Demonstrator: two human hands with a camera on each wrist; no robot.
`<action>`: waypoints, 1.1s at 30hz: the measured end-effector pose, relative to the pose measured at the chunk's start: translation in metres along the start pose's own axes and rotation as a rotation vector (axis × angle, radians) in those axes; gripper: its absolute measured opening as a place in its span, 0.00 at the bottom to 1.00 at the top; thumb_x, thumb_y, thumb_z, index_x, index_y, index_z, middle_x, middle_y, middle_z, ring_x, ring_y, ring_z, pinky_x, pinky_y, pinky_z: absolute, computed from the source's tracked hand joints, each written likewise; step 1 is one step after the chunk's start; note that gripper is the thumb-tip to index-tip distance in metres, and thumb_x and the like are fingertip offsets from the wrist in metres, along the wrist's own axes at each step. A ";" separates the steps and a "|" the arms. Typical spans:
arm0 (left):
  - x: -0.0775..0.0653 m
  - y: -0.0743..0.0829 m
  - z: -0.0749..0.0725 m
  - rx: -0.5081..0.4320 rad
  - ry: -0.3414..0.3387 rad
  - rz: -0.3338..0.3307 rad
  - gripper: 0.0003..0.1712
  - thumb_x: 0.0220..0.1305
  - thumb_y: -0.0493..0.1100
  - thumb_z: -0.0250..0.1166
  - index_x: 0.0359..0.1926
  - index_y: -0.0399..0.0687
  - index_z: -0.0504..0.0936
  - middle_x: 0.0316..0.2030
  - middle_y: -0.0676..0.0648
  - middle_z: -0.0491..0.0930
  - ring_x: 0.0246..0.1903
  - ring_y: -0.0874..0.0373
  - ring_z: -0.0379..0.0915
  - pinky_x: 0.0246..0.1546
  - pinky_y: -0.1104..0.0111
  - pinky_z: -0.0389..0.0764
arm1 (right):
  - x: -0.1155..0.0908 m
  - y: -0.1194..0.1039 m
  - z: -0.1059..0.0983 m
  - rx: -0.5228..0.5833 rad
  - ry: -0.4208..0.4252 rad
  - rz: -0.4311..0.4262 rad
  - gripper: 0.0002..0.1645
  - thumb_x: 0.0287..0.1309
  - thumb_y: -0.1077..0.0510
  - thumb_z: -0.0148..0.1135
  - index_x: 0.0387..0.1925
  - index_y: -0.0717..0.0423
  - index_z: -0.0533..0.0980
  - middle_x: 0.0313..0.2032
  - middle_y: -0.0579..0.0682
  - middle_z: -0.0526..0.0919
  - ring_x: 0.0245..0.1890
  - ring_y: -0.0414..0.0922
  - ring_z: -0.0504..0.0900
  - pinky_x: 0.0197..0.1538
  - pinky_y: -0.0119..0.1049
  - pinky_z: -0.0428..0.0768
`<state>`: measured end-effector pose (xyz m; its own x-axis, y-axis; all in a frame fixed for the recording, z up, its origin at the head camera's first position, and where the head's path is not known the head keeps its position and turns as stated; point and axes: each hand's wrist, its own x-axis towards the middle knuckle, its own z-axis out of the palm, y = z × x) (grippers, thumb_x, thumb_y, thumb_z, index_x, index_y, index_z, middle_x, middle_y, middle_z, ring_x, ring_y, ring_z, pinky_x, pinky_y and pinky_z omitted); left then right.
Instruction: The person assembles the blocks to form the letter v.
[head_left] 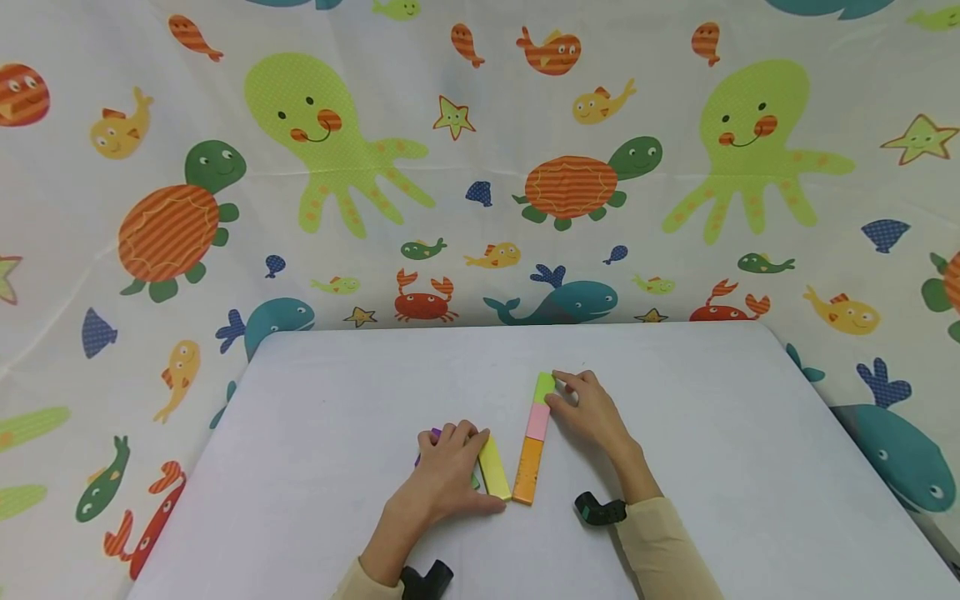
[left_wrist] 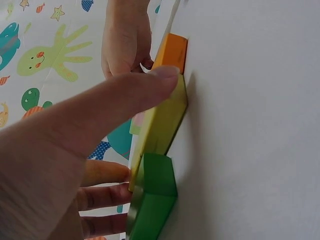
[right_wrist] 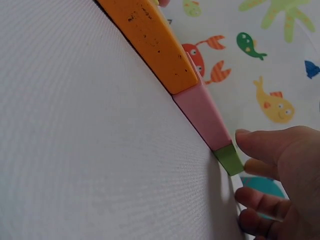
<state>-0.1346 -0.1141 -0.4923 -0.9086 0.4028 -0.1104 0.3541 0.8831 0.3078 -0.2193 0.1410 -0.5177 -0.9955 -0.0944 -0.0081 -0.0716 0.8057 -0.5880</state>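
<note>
My left hand (head_left: 447, 471) spans a long yellow block (head_left: 494, 468), thumb at its near end and a fingertip at its far end. Beneath that hand, a darker green block (left_wrist: 152, 197) and a purple block (head_left: 437, 432) are mostly hidden in the head view. To the right, an orange block (head_left: 528, 472), a pink block (head_left: 537, 421) and a short light green block (head_left: 544, 387) lie end to end in a slightly slanted line. The yellow block's near end meets the orange one's. At the light green block, my right hand (head_left: 597, 412) has thumb and forefinger along its right side.
Everything lies on a white tabletop (head_left: 337, 400). Behind it hangs a cloth (head_left: 480, 242) printed with sea animals. Black wrist cameras hang under both forearms, the right one (head_left: 599, 509) close above the table.
</note>
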 end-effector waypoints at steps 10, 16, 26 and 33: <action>-0.001 0.000 0.000 -0.002 0.004 -0.001 0.56 0.42 0.74 0.73 0.68 0.50 0.73 0.59 0.46 0.73 0.57 0.50 0.66 0.58 0.39 0.60 | -0.001 -0.001 0.000 -0.006 -0.018 0.011 0.34 0.65 0.43 0.62 0.68 0.49 0.72 0.50 0.58 0.75 0.43 0.50 0.75 0.50 0.49 0.79; -0.001 -0.001 0.000 -0.001 0.005 0.005 0.56 0.42 0.75 0.73 0.68 0.50 0.73 0.58 0.47 0.72 0.56 0.50 0.65 0.58 0.39 0.60 | -0.002 -0.004 -0.002 -0.026 -0.067 0.026 0.39 0.61 0.38 0.65 0.71 0.46 0.69 0.54 0.58 0.74 0.48 0.52 0.77 0.56 0.54 0.79; 0.000 -0.002 0.002 0.002 0.007 0.004 0.56 0.42 0.75 0.73 0.68 0.51 0.73 0.58 0.47 0.72 0.56 0.50 0.65 0.58 0.38 0.60 | -0.006 -0.012 -0.006 -0.085 -0.130 0.011 0.49 0.54 0.32 0.68 0.73 0.44 0.65 0.58 0.59 0.73 0.55 0.57 0.75 0.60 0.63 0.74; -0.001 -0.003 0.002 0.006 0.011 0.012 0.56 0.42 0.75 0.72 0.68 0.50 0.73 0.58 0.47 0.72 0.57 0.49 0.66 0.58 0.37 0.60 | -0.013 -0.019 -0.010 -0.124 -0.177 -0.002 0.59 0.45 0.28 0.72 0.74 0.46 0.63 0.64 0.62 0.69 0.62 0.61 0.71 0.64 0.67 0.69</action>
<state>-0.1347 -0.1163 -0.4945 -0.9066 0.4110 -0.0959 0.3666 0.8795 0.3034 -0.2061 0.1328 -0.4987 -0.9696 -0.1890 -0.1554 -0.0921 0.8703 -0.4838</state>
